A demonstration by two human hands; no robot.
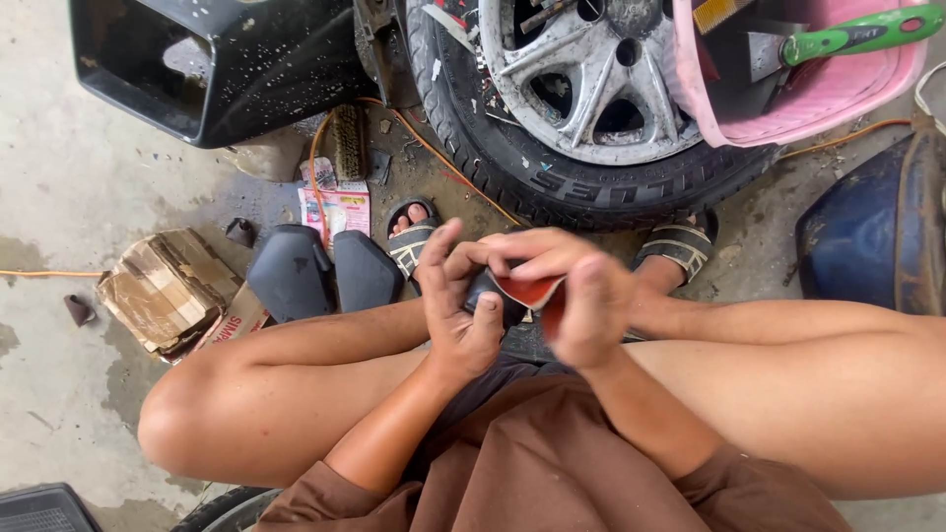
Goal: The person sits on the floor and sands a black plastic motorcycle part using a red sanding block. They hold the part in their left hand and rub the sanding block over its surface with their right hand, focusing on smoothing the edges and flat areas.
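Sanding looks like the step in hand: my left hand (461, 313) cups a small dark part (490, 294) over my lap, right hand (581, 296) pinching red sandpaper (527, 289) against it. Next I'd guess steady rubbing, firm grip.

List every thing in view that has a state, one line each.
Left hand: grip closed on small dark part.
Right hand: pressing red sheet on that part.
Wheel: lying flat.
Pink tub: holding green-handled tool.
Cardboard box: crushed.
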